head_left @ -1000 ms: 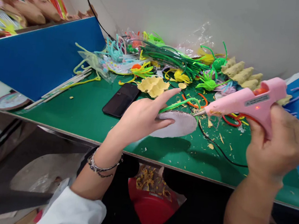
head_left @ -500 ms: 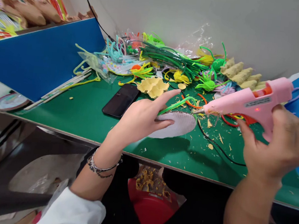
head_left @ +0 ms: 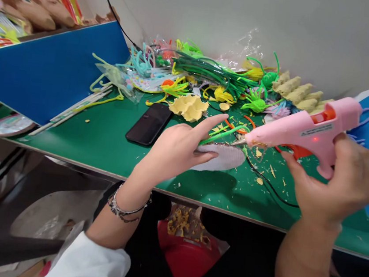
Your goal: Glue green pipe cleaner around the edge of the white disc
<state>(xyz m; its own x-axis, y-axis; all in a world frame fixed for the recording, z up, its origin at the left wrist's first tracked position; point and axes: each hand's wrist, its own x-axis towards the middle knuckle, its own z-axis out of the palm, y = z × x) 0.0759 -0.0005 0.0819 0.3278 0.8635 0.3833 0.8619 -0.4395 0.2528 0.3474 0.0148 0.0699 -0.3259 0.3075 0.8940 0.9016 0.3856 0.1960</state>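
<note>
My left hand [head_left: 179, 149] grips a white ribbed disc, perhaps corrugated cardboard [head_left: 224, 158], by its left side, thumb in front and index finger stretched out above. A bright green pipe cleaner [head_left: 228, 134] runs along the disc's upper edge; its far end is partly hidden. In my right hand [head_left: 336, 182] is a pink glue gun [head_left: 299, 127] with a small red light on. Its metal nozzle points left and sits at the disc's upper rim, close to the green pipe cleaner. Whether the nozzle touches the rim I cannot tell.
A black phone [head_left: 149, 123] and a yellow egg-carton piece [head_left: 189, 108] lie behind my left hand. Bundled green pipe cleaners [head_left: 208, 72] and fuzzy figures crowd the back. Blue panels [head_left: 56, 66] stand at both sides. A black cord [head_left: 272, 190] crosses scraps. Below is a red dustpan [head_left: 187, 259].
The glue gun has shifted slightly left and down, its nozzle now further along the disc's upper rim. My left hand and the disc have moved a little right.
</note>
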